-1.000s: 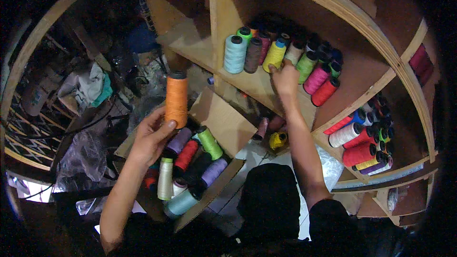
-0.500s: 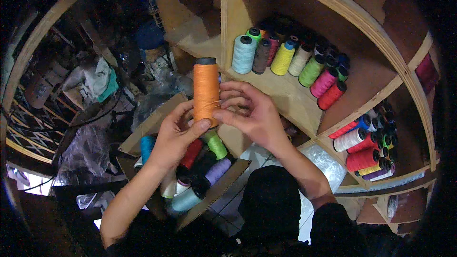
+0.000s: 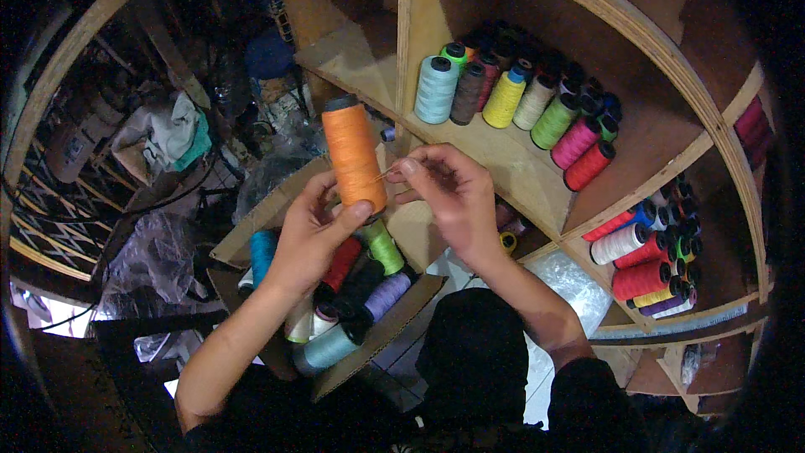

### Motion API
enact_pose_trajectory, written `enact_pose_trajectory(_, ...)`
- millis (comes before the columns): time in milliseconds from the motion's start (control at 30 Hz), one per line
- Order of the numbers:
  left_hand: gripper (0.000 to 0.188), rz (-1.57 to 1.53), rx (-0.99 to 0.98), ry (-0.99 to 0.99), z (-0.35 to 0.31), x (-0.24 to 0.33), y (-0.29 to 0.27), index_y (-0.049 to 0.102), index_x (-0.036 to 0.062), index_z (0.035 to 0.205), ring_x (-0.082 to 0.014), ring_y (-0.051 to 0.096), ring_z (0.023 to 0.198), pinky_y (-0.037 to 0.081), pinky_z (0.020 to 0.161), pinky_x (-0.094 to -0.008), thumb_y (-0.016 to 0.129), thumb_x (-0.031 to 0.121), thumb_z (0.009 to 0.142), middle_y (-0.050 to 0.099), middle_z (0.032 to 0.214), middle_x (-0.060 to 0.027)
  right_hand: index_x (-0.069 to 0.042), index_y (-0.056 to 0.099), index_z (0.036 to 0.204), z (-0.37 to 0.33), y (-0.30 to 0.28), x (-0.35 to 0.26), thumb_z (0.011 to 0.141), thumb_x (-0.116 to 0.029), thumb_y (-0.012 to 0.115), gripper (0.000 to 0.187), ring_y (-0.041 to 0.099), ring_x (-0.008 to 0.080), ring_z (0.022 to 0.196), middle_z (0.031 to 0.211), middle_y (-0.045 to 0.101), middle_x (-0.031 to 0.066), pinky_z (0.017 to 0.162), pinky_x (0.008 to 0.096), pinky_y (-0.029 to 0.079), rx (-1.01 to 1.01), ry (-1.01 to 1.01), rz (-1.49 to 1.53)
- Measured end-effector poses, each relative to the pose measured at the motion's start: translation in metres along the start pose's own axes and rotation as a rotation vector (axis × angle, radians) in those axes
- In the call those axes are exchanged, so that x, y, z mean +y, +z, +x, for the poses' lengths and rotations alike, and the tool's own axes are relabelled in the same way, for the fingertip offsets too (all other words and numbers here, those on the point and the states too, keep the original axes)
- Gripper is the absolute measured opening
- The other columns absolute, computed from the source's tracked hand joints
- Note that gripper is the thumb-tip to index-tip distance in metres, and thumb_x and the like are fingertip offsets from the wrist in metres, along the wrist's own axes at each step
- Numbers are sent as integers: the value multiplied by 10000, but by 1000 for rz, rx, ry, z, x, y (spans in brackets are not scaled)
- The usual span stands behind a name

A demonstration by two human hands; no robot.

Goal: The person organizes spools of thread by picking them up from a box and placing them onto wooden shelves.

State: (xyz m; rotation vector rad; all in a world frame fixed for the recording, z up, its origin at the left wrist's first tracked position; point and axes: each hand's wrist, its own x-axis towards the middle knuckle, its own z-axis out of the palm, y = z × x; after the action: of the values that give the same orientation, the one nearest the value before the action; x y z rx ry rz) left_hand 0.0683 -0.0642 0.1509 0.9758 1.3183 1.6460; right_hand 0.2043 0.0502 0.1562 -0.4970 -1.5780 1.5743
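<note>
An orange thread spool (image 3: 352,151) with a black top rim is held nearly upright, tilted a little to the left. My left hand (image 3: 314,222) wraps round its lower end, thumb across the front. Just right of the spool, my right hand (image 3: 449,189) pinches a loose orange thread (image 3: 387,174) that runs off the spool's side. Below both hands sits an open cardboard box (image 3: 394,319) holding several spools, among them a lime green spool (image 3: 384,249), a purple spool (image 3: 387,295), a pale blue spool (image 3: 327,350) and a red spool (image 3: 342,264).
A wooden shelf (image 3: 503,159) ahead holds a row of upright spools in several colours. In a lower compartment at the right, more spools lie stacked on their sides, a white spool (image 3: 619,243) among them. Clear plastic wrap (image 3: 155,260) and a crumpled cloth (image 3: 168,134) lie at the left.
The orange spool has tipped slightly to the left in my left hand. My right hand has moved off the spool's side, drawing the thread out to the right.
</note>
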Motion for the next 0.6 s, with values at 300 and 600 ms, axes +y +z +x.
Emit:
enact_pose_trajectory(300, 481, 42, 54, -52, 3, -8, -6, 409, -37, 1218, -159, 548, 1002, 428, 882, -291, 629, 166, 841, 532, 1129, -126, 10, 509, 971, 3, -4, -8, 890, -122, 541, 158, 607, 126, 717, 904, 640, 108, 630, 257, 505, -46, -154, 83)
enact_pose_trajectory(600, 520, 249, 107, 25, 6, -17, -14, 390, -36, 1230, -158, 543, 993, 437, 855, -283, 646, 181, 832, 557, 1090, -128, -5, 499, 972, -3, -7, -15, 894, -105, 528, 130, 584, 115, 710, 876, 629, 96, 618, 259, 492, -91, -260, 6)
